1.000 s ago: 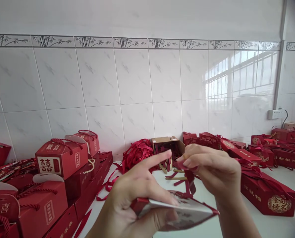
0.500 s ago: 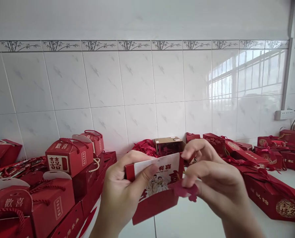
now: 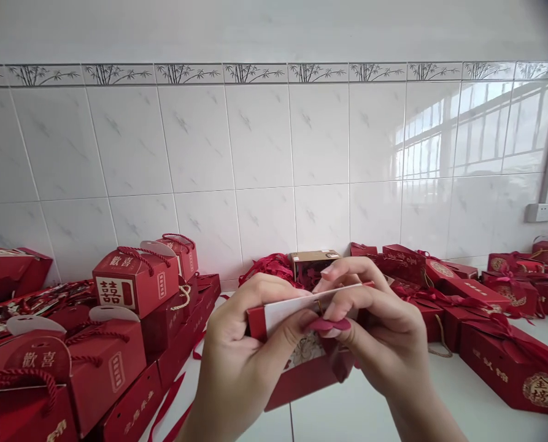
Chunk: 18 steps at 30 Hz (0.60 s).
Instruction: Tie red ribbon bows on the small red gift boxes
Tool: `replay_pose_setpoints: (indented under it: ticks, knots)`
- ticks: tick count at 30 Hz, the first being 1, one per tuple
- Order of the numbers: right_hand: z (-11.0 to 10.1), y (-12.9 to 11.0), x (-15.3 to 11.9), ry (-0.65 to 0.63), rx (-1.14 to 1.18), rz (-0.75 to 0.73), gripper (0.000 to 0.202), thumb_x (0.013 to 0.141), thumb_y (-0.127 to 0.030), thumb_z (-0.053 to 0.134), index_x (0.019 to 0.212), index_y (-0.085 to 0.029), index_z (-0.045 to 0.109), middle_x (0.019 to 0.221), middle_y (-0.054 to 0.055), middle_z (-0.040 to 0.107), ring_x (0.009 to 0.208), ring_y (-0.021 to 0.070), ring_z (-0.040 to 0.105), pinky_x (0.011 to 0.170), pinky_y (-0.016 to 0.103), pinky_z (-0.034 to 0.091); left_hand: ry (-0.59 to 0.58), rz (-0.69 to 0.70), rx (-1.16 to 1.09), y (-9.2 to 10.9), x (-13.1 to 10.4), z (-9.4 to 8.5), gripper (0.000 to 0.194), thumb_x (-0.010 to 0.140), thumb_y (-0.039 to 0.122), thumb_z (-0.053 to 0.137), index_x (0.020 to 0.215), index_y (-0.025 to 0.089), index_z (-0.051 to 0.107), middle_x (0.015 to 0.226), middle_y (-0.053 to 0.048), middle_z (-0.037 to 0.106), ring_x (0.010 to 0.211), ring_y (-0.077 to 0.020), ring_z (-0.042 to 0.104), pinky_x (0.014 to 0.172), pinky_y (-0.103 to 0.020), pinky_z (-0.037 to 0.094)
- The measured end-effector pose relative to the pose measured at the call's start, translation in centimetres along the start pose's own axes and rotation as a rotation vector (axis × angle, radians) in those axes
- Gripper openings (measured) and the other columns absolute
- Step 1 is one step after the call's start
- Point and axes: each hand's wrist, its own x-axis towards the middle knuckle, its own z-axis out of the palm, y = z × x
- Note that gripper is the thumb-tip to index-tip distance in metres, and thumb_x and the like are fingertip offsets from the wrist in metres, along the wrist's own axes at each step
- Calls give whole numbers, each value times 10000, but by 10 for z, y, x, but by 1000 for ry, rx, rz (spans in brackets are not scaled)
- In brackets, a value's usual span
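My left hand (image 3: 241, 344) is closed around the left end of a red gift box (image 3: 299, 390) with a white printed panel, held up tilted in front of me. Its thumb reaches across the panel to a dark pink cut-out tag (image 3: 329, 325). My right hand (image 3: 384, 341) pinches that tag between thumb and finger, against the box's front. A thin gold cord (image 3: 320, 304) shows just above the tag. Fingers cover much of the printed picture, and the box's far side is hidden.
Red boxes with rope handles (image 3: 135, 279) are stacked at left, beside loose red ribbon (image 3: 165, 402). Behind my hands stand a ribbon heap (image 3: 269, 268) and an open cardboard box (image 3: 314, 259). Ribbon-tied red boxes (image 3: 499, 362) fill the right side, before a tiled wall.
My right hand has moved left with the pink tag, closer to my left thumb. The box's top has tipped toward me, so its panel shows less. The view has shifted slightly.
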Motion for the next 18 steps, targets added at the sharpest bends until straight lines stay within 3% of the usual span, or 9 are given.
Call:
replay_pose_setpoints:
  ticks: [6, 9, 18]
  knots:
    - [-3, 0, 0, -10, -25, 28, 43, 830, -203, 681, 793, -221, 667, 968, 38, 550, 960, 148, 571, 765, 237, 535, -7, 12, -41, -5, -1, 1, 39, 858, 232, 630, 882, 206, 648, 826, 12, 631, 807, -105, 600, 711, -195, 478]
    - [-4, 1, 0, -16, -36, 21, 53, 829, -181, 677, 798, -221, 664, 990, 32, 540, 954, 141, 566, 777, 234, 530, -44, 14, -101, -6, -2, 0, 156, 922, 301, 527, 891, 201, 642, 835, -2, 622, 783, -108, 592, 690, -213, 473]
    - [-5, 1, 0, -50, -68, -15, 83, 818, -132, 676, 810, -214, 669, 999, 25, 541, 944, 130, 571, 776, 226, 535, -24, 10, -104, -6, -3, 3, 137, 931, 231, 505, 888, 191, 628, 858, -10, 644, 864, -124, 614, 775, -232, 473]
